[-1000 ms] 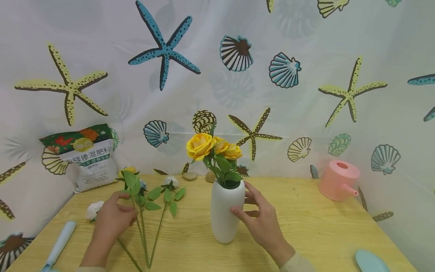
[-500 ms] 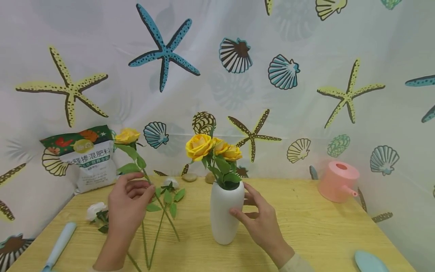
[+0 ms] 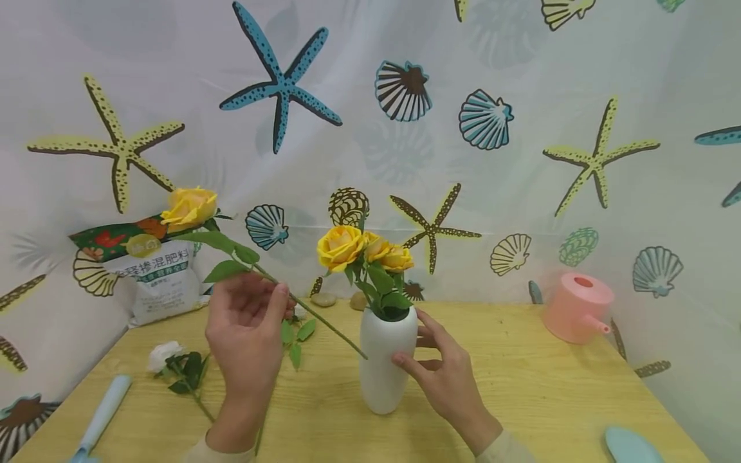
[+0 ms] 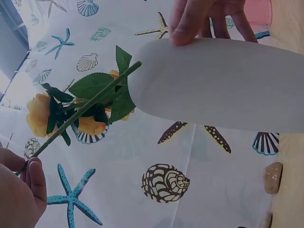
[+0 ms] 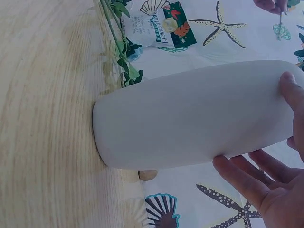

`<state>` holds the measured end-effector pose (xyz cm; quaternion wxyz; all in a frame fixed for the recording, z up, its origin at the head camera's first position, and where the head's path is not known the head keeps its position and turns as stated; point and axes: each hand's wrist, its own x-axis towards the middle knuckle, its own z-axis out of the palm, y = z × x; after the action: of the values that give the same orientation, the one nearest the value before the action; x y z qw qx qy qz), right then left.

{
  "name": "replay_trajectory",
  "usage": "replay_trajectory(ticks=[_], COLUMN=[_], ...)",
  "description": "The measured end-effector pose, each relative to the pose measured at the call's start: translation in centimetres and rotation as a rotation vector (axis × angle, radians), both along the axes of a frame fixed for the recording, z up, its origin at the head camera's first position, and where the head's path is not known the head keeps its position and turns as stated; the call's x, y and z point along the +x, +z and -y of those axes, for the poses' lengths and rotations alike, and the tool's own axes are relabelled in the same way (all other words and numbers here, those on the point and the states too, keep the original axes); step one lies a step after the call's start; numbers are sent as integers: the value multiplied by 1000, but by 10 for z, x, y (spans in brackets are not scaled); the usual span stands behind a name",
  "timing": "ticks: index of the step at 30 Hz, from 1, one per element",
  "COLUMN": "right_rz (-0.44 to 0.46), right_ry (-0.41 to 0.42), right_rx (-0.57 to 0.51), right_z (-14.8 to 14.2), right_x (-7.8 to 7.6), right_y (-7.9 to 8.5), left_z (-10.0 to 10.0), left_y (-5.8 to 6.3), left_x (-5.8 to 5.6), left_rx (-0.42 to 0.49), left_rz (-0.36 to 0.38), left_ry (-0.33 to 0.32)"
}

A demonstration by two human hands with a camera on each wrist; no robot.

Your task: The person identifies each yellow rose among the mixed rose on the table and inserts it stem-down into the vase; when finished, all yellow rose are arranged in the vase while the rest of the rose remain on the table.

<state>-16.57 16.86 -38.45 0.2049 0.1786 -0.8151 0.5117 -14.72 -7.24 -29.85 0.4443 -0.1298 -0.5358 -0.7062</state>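
My left hand (image 3: pixel 246 337) pinches the stem of a yellow rose (image 3: pixel 190 208) between thumb and fingers. The rose slants, its bloom up at the left and its bare stem end overlapping the vase's left side in the head view. In the left wrist view that stem (image 4: pixel 88 105) ends close by the vase's mouth. A white vase (image 3: pixel 382 373) stands upright on the table, several yellow roses (image 3: pixel 341 249) with green leaves in it. My right hand (image 3: pixel 447 376) grips the vase's upper right side, thumb in front; its fingers (image 5: pixel 244 178) also touch the vase in the right wrist view.
On the wooden table (image 3: pixel 492 411), a white rose (image 3: pixel 168 357) lies left, beside a light-blue-handled tool (image 3: pixel 105 411). Another flower lies partly behind my left hand. A fertilizer bag (image 3: pixel 164 283), stones (image 3: pixel 323 299), pink watering can (image 3: pixel 577 308) and pale blue object (image 3: pixel 632 445) stand around.
My left hand has lifted the yellow rose off the table and brought it up and right, its stem end swinging toward the vase. My right hand has stayed on the vase.
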Motion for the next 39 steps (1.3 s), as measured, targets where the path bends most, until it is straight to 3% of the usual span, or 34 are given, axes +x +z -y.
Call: replay_trajectory(ticks=[10, 14, 22, 30, 39], right_rz=[10, 20, 12, 9, -1], right_ry=[-7, -12, -6, -5, -8], right_rx=[8, 9, 7, 2, 2], right_z=[-1, -1, 0, 0, 0], right_x=[0, 1, 1, 1, 0], right_y=[1, 1, 2, 2, 2], left_z=[-19, -27, -40, -54, -69], left_y=[15, 13, 0, -11, -22], left_x=[-2, -5, -9, -12, -14], left_rx=[201, 213, 51, -193, -391], left_rz=[-262, -310, -277, -288, -232], left_ry=[3, -9, -20, 30, 91])
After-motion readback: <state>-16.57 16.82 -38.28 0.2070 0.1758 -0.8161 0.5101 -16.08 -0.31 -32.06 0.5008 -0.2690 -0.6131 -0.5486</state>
